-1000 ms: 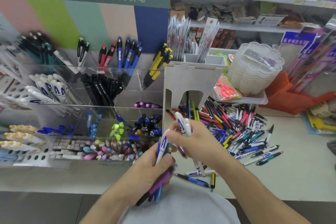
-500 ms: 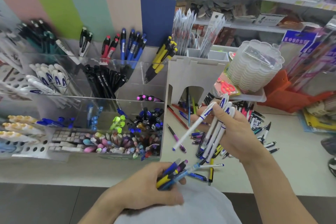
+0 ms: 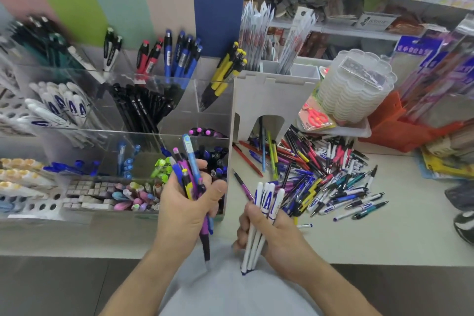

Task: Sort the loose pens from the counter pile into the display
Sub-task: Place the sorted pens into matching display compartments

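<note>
My left hand (image 3: 184, 210) grips a mixed bundle of pens (image 3: 191, 174), blue, purple, yellow and pink, held upright in front of the clear acrylic display (image 3: 169, 133). My right hand (image 3: 274, 236) grips several white pens with blue lettering (image 3: 264, 202), tips pointing down, just right of the display's corner. The loose pile of pens (image 3: 325, 177) is spread on the counter to the right of both hands. A display compartment at the left holds matching white pens (image 3: 64, 105).
A white arched stand (image 3: 274, 95) holding packaged pens stands behind the pile. A stack of clear plastic containers (image 3: 356, 87) and orange scissors (image 3: 316, 117) sit on a tray at the right. Orange items and packaged goods crowd the far right. Shelves run behind.
My left hand rose from low near my body to in front of the display with its bundle. My right hand dropped from above the pile and turned the white pens tips-down.
</note>
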`<action>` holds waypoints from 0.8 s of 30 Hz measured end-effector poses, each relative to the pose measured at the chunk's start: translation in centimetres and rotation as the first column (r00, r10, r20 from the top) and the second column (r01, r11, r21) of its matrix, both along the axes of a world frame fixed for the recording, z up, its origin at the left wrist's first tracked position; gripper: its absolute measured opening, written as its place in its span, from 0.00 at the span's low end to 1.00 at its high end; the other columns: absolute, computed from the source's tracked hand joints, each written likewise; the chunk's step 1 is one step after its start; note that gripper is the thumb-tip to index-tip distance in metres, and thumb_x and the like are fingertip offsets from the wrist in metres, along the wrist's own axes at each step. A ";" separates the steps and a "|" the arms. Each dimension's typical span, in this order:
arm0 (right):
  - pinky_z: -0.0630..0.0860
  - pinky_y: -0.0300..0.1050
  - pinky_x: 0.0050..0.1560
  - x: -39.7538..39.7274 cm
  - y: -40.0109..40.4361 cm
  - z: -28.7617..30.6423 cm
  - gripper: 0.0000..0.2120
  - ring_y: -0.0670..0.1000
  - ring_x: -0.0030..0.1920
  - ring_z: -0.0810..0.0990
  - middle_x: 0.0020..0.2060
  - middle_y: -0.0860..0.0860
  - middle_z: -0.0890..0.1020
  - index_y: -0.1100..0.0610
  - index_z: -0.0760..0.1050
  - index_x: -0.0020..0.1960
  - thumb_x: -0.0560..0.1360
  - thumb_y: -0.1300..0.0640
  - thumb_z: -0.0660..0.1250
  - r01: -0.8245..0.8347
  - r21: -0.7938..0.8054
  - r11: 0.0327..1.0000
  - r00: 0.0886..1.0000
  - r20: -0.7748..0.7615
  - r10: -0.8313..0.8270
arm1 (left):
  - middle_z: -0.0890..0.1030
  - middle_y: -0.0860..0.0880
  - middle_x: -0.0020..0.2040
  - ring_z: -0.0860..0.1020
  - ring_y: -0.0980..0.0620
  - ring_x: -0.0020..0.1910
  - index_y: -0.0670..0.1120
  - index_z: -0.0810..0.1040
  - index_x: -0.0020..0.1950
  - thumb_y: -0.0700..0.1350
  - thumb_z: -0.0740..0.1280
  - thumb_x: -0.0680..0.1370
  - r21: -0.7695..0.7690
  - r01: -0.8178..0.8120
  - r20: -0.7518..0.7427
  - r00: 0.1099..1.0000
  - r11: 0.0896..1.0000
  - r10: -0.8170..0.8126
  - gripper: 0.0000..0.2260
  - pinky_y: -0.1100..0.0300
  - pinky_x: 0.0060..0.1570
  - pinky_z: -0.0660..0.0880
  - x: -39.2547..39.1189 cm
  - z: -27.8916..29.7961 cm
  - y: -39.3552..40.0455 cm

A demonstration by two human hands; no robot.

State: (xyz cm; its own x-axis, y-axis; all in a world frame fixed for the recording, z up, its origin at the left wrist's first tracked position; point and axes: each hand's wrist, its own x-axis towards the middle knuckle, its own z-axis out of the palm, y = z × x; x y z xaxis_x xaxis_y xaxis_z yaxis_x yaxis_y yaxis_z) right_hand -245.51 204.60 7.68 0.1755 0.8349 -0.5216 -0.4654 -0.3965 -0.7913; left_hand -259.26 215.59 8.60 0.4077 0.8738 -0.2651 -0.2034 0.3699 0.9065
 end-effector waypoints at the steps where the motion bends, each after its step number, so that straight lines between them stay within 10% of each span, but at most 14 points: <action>1: 0.79 0.51 0.51 0.0 -0.2 0.0 0.15 0.52 0.39 0.81 0.35 0.52 0.80 0.58 0.78 0.42 0.79 0.48 0.64 -0.027 -0.038 0.999 0.998 0.054 0.029 | 0.73 0.46 0.35 0.70 0.50 0.28 0.46 0.76 0.58 0.48 0.79 0.66 -0.027 0.000 -0.001 1.000 1.000 0.000 0.23 0.58 0.28 0.73 0.0 -0.1 -0.2; 5: 0.71 0.26 0.43 1.3 0.3 1.7 0.16 0.33 0.36 0.76 0.31 0.36 0.78 0.52 0.76 0.45 0.76 0.42 0.59 -0.172 -0.165 0.971 0.856 0.463 0.230 | 0.71 0.41 0.29 0.67 0.47 0.25 0.41 0.75 0.58 0.45 0.72 0.71 -0.105 0.071 -0.057 0.995 0.992 -0.078 0.18 0.54 0.27 0.69 -0.3 -0.9 -1.7; 13: 0.75 0.38 0.29 1.9 4.0 5.1 0.15 0.50 0.26 0.78 0.28 0.52 0.80 0.62 0.76 0.41 0.78 0.51 0.68 -0.192 0.093 0.977 0.871 0.474 0.126 | 0.78 0.47 0.27 0.66 0.52 0.18 0.44 0.80 0.53 0.66 0.77 0.63 -0.018 0.363 -0.216 0.908 0.932 -0.358 0.31 0.62 0.21 0.67 -1.5 0.4 -0.8; 16: 0.73 0.37 0.28 1.0 5.6 5.9 0.09 0.48 0.26 0.78 0.29 0.52 0.82 0.60 0.79 0.40 0.76 0.56 0.72 -0.145 0.172 0.974 0.880 0.473 0.047 | 0.86 0.44 0.40 0.67 0.52 0.19 0.42 0.78 0.54 0.61 0.76 0.68 -0.026 0.450 -0.191 0.874 0.893 -0.446 0.26 0.62 0.22 0.67 -1.8 1.4 -0.8; 24: 0.62 0.38 0.24 1.0 9.4 8.0 0.07 0.50 0.23 0.65 0.26 0.54 0.73 0.58 0.81 0.38 0.70 0.62 0.79 -0.243 0.241 0.940 0.908 0.398 0.133 | 0.75 0.51 0.22 0.67 0.56 0.19 0.46 0.78 0.51 0.56 0.73 0.70 0.042 0.309 -0.406 0.874 0.950 -0.266 0.18 0.61 0.24 0.67 -4.7 4.6 1.1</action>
